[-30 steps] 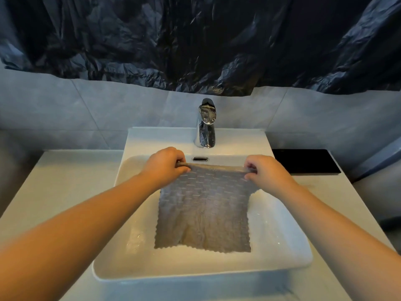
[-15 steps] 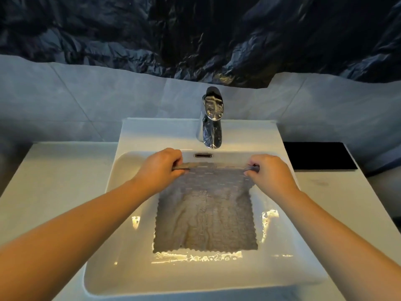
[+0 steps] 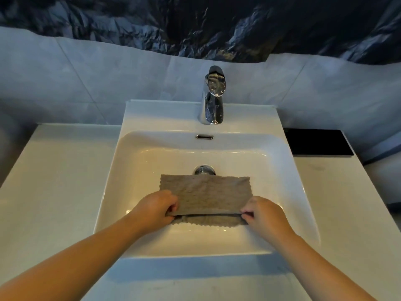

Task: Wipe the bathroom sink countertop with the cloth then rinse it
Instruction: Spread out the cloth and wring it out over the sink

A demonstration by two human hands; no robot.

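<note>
A grey-brown cloth with zigzag edges lies folded over in the white sink basin, its far edge partly covering the drain. My left hand pinches the fold at its left end. At the right end, my right hand pinches the same fold. A lower layer of the cloth shows under the fold near the basin's front. The chrome tap stands at the back of the sink, and no water runs from it. The pale countertop spreads on both sides of the sink.
A flat black rectangle lies on the countertop at the back right. Grey wall tiles rise behind the sink, with crumpled dark plastic sheeting above them. The overflow slot sits in the basin's back wall.
Both hands have come from the basin's back edge toward its front, folding the top of the cloth over itself. The drain, hidden before, now shows. The camera has tilted down.
</note>
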